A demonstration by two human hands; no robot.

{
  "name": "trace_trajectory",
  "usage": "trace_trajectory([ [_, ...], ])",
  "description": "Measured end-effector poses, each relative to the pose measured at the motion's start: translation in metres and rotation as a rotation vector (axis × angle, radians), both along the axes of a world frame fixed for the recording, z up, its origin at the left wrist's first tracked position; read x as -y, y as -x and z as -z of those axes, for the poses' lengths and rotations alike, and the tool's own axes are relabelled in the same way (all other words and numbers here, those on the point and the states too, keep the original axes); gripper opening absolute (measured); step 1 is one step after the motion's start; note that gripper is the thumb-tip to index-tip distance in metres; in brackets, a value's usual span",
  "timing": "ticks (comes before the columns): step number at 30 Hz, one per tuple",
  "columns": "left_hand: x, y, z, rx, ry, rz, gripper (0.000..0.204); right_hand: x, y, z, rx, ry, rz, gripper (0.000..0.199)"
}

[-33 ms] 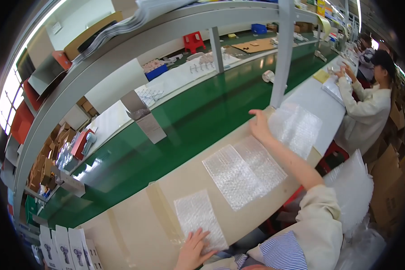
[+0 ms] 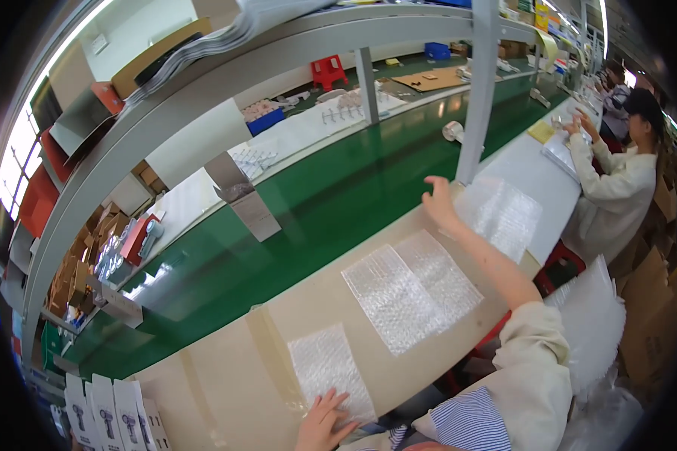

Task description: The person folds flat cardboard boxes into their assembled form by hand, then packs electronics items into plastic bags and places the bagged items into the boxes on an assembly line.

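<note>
My left hand (image 2: 326, 422) lies with spread fingers on the near end of a clear bubble-wrap sheet (image 2: 329, 361), pressing on nothing else that I can see. Farther right, my right arm reaches over the table, and my right hand (image 2: 439, 203) hovers by the grey post at the table's far edge. Its fingers are apart, the index finger bent toward the conveyor, with nothing visible in them. Between my hands two overlapping bubble-wrap pieces (image 2: 410, 293) lie flat. More bubble wrap (image 2: 504, 218) is spread just right of my right hand.
A green conveyor belt (image 2: 331, 203) runs beyond the tan table (image 2: 226, 376). An open carton (image 2: 252, 214) and a white handheld device (image 2: 453, 132) are on it. A grey post (image 2: 480, 98) rises at the table edge. Printed boxes (image 2: 105, 413) stand lower left; a co-worker (image 2: 617, 180) is at right.
The right index finger, stretched out toward the conveyor before, is now more bent. The whole view has shifted slightly. My left hand stays on the bubble-wrap sheet.
</note>
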State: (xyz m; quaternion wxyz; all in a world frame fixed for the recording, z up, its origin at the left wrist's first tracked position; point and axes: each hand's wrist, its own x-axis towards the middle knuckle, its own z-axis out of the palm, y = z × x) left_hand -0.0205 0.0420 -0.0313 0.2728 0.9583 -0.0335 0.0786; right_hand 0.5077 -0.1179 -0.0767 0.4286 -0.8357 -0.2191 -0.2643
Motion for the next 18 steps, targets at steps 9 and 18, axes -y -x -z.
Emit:
trace_trajectory([
  [9,0.008,0.037,0.051,0.055,0.606,-0.756,0.022,-0.025,-0.173,0.025,-0.077,0.539,0.785,0.036],
  [18,-0.021,0.019,-0.027,-0.399,0.441,-0.435,0.032,0.035,-0.258,0.045,-0.086,0.728,1.156,0.065],
])
